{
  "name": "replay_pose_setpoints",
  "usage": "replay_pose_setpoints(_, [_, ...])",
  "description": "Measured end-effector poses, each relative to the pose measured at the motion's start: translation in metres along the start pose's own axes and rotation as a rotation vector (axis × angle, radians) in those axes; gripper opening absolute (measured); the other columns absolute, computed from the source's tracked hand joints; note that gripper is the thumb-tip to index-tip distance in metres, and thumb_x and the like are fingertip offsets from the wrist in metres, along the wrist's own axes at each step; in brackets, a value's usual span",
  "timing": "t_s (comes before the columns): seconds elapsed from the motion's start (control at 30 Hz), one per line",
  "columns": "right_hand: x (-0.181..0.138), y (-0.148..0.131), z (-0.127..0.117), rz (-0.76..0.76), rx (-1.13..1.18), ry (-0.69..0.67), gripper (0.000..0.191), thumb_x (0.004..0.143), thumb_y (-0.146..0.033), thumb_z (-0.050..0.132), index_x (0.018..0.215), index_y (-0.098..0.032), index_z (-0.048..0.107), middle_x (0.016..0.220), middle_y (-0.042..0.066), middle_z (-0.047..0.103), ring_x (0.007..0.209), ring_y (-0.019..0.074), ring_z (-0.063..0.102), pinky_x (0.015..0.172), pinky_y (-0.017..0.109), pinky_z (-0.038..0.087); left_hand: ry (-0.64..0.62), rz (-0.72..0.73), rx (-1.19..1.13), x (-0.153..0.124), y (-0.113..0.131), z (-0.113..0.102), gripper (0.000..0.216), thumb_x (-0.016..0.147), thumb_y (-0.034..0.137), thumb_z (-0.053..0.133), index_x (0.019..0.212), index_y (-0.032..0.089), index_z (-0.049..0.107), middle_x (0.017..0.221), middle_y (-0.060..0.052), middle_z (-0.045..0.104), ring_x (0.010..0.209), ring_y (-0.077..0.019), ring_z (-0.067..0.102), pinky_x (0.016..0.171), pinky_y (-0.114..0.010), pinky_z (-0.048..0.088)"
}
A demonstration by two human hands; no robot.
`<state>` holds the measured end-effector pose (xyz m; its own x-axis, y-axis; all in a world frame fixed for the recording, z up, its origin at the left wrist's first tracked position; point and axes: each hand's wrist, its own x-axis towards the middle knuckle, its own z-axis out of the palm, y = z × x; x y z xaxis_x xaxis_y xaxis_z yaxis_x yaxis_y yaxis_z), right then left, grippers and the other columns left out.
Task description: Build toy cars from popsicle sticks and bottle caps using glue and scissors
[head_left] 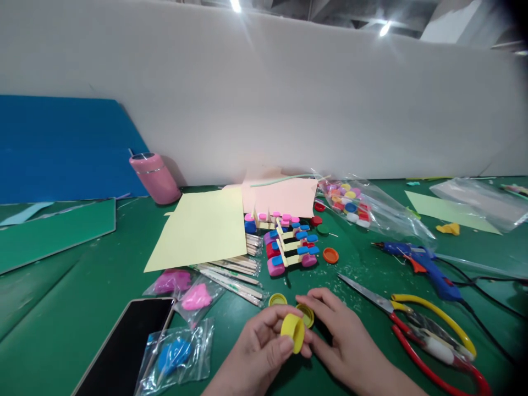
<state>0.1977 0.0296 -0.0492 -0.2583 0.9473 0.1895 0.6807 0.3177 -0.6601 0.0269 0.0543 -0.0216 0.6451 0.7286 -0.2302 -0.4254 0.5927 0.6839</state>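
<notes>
In my left hand (268,344), thumb and fingers pinch a yellow bottle cap (289,331), tilted so that its hollow side shows. My right hand (344,338) curls its fingers and thumb around a second yellow bottle cap (306,315) close to the table. Just behind the left fingertips lies a third yellow bottle cap (278,300). Beyond both hands stands a small craft model (291,247) of wooden sticks with blue, pink, purple and red pieces. An orange bottle cap (330,255) lies to its right.
Scissors (388,302) and a blue glue gun (429,269) with its cord lie on the right. A bag of colourful caps (350,203) sits behind. Wooden sticks (235,278), yellow paper (202,228), clay packets (175,355), a phone (127,346) and a pink cup (154,179) are on the left.
</notes>
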Motion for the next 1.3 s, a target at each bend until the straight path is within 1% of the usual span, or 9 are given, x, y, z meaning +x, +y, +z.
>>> replay_pose_setpoints(0.3, [-0.007,-0.006,-0.007,-0.162,0.189,0.158,0.046,0.072,-0.011,0.051,0.114,-0.028,0.046,0.100,0.005,0.052,0.090,0.0187,0.056,0.075,0.028,0.050,-0.224,-0.111,-0.165,-0.004,-0.008,-0.012,0.037,0.066,0.026,0.071,0.099,0.015,0.059,0.091,-0.010,0.065,0.070,-0.0142,0.061,0.068,-0.027,0.039])
replay_pose_setpoints(0.43, [-0.009,-0.007,0.004,-0.007,0.280,0.153,0.017,0.084,-0.019,0.048,0.093,-0.030,0.056,0.076,0.001,0.059,0.073,0.0160,0.061,0.058,0.022,0.053,-0.222,-0.119,-0.115,-0.003,-0.012,-0.016,0.038,0.067,0.028,0.070,0.101,0.016,0.059,0.092,-0.010,0.064,0.073,-0.0140,0.061,0.069,-0.026,0.040])
replay_pose_setpoints(0.57, [-0.006,-0.009,0.012,0.126,0.292,0.167,0.011,0.086,-0.032,0.048,0.088,-0.029,0.058,0.081,0.003,0.061,0.076,0.0176,0.061,0.062,0.026,0.053,-0.249,-0.127,0.020,0.000,-0.008,-0.011,0.038,0.067,0.030,0.069,0.101,0.016,0.061,0.084,-0.005,0.062,0.072,-0.0118,0.057,0.068,-0.023,0.039])
replay_pose_setpoints(0.67, [-0.004,-0.012,0.008,0.027,0.277,0.143,0.018,0.081,-0.043,0.052,0.088,-0.028,0.060,0.081,0.002,0.062,0.077,0.0177,0.059,0.066,0.027,0.051,-0.282,-0.118,0.063,0.000,-0.005,-0.005,0.033,0.068,0.030,0.068,0.098,0.017,0.064,0.078,-0.002,0.058,0.067,-0.0069,0.052,0.065,-0.018,0.037])
replay_pose_setpoints(0.8, [-0.005,-0.018,-0.005,-0.314,0.169,0.142,0.036,0.075,-0.048,0.057,0.103,-0.024,0.056,0.089,0.006,0.059,0.080,0.0198,0.056,0.069,0.030,0.048,-0.292,-0.050,0.139,-0.002,-0.010,-0.003,0.037,0.072,0.034,0.064,0.104,0.016,0.061,0.083,-0.005,0.060,0.077,-0.0130,0.055,0.075,-0.026,0.038])
replay_pose_setpoints(0.87, [-0.007,-0.019,-0.011,-0.336,0.148,0.203,0.036,0.079,-0.045,0.053,0.107,-0.022,0.052,0.091,0.007,0.058,0.082,0.0198,0.055,0.070,0.030,0.047,-0.286,-0.049,0.142,-0.004,-0.016,-0.003,0.041,0.071,0.037,0.064,0.105,0.015,0.059,0.083,-0.006,0.060,0.072,-0.0142,0.058,0.071,-0.029,0.040])
replay_pose_setpoints(1.07, [-0.016,-0.012,-0.014,-0.117,0.192,0.235,0.032,0.084,-0.040,0.046,0.112,-0.024,0.047,0.091,0.003,0.059,0.083,0.0179,0.056,0.072,0.024,0.045,-0.011,0.084,0.408,-0.016,-0.006,0.005,0.030,0.073,0.036,0.061,0.092,0.013,0.058,0.084,-0.007,0.060,0.065,-0.0135,0.060,0.066,-0.029,0.045])
replay_pose_setpoints(1.17, [-0.018,-0.011,-0.011,-0.088,0.182,0.201,0.031,0.083,-0.039,0.048,0.112,-0.026,0.048,0.098,0.002,0.059,0.092,0.0192,0.055,0.075,0.024,0.044,0.164,0.301,0.965,-0.033,0.013,0.003,0.021,0.079,0.028,0.051,0.092,0.014,0.058,0.087,-0.009,0.060,0.079,-0.0189,0.059,0.072,-0.034,0.047])
replay_pose_setpoints(1.3, [-0.020,-0.014,-0.009,-0.077,0.176,0.146,0.030,0.083,-0.037,0.048,0.111,-0.027,0.048,0.102,0.002,0.060,0.098,0.0201,0.054,0.074,0.023,0.045,0.536,0.592,1.775,-0.067,0.021,-0.031,0.031,0.079,0.025,0.049,0.108,0.016,0.053,0.112,-0.015,0.054,0.105,-0.0279,0.050,0.085,-0.044,0.043])
